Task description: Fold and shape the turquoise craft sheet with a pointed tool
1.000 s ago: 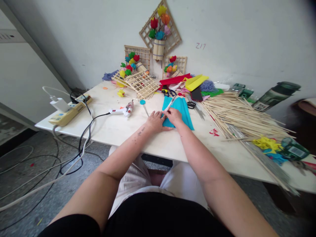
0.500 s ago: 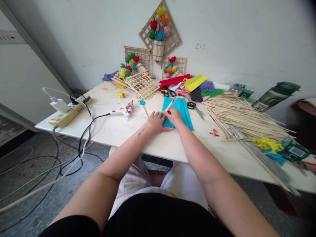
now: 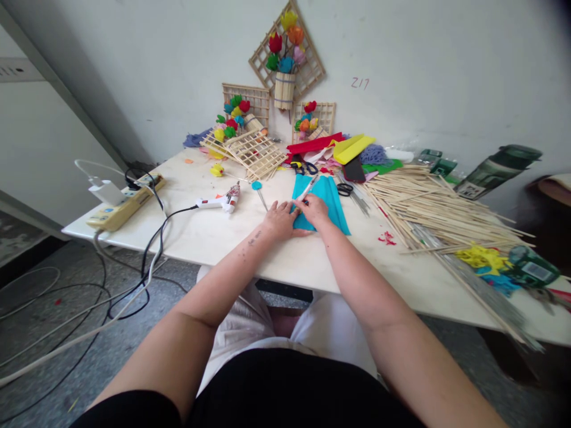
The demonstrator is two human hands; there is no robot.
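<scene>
White table [image 3: 214,235] against the wall, clutter along the back. Teal sheet [image 3: 333,207] lies flat mid-table, a little in from the near edge. Left hand [image 3: 280,219] is flat, fingers spread, pressing the sheet's left side and gripping nothing. Right hand [image 3: 316,209] is curled round a pen [image 3: 307,188], tip at the sheet. Looks like a marking step. Next stroke calls for a firm pin and short wrist travel. Bare tabletop lies left toward the glue gun [image 3: 218,202]; scissors [image 3: 345,189] and stick pile [image 3: 428,208] crowd the right.
</scene>
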